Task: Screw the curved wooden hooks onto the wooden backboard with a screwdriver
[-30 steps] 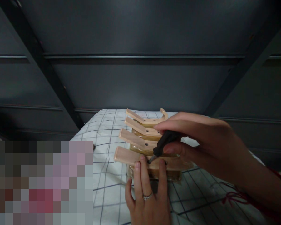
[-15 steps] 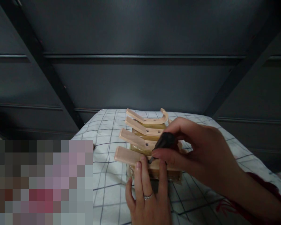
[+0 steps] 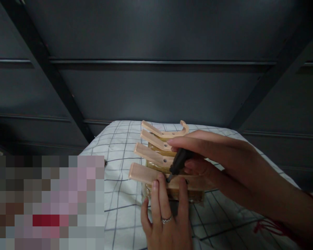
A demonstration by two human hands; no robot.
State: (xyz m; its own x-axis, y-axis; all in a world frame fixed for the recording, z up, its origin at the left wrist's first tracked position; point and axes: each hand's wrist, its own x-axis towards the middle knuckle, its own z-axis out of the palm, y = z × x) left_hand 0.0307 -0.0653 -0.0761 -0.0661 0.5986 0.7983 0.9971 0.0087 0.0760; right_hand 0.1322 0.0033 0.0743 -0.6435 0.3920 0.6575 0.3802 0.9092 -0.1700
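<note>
My right hand has its fingers closed around the black handle of a small screwdriver. The screwdriver leans, its tip down on the nearest wooden hook, at a screw hole. Another dark screw hole shows to the right, beside my left index finger. My left hand, with a ring on one finger, lies palm down with fingers stretched and parted, pressing on that hook; its thumb is hidden. The hooks rest across yellowish pieces in clear wrap. My right hand covers the right ends of the nearer hooks.
Behind the nearest one, several more wooden hooks lie in a row, some with screws in their holes. Under everything is a white checked cloth. A dark panelled wall rises behind. Blurred blocks mask the lower left.
My right hand has shifted its grip on the screwdriver, the index finger now stretched out above the handle. The screwdriver tip stays in about the same spot. My left hand stays on the hook.
</note>
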